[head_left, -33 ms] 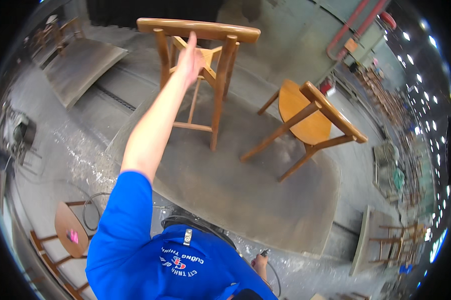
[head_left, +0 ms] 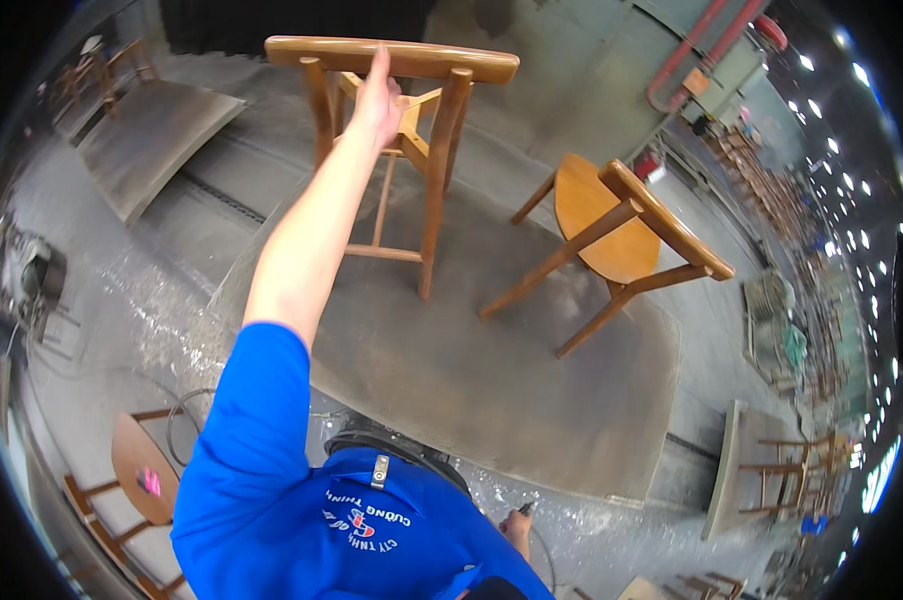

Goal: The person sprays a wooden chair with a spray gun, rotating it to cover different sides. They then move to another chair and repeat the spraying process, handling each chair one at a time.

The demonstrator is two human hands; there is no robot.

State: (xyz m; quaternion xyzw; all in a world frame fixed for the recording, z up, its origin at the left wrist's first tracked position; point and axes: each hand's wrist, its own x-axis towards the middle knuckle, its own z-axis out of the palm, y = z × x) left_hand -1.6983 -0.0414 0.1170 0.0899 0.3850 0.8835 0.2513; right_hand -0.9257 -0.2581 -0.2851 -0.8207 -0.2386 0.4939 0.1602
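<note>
Chairs: two on mat [head_left: 491,370]; left hand [head_left: 379,100] grips one [head_left: 391,62].

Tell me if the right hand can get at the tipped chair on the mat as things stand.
Probably not without stepping closer. The right hand sits low by the person's waist, gripping a small dark tool, while the tipped chair lies apart across the grey mat. Nothing blocks the way; the left hand holds the other chair.
</note>
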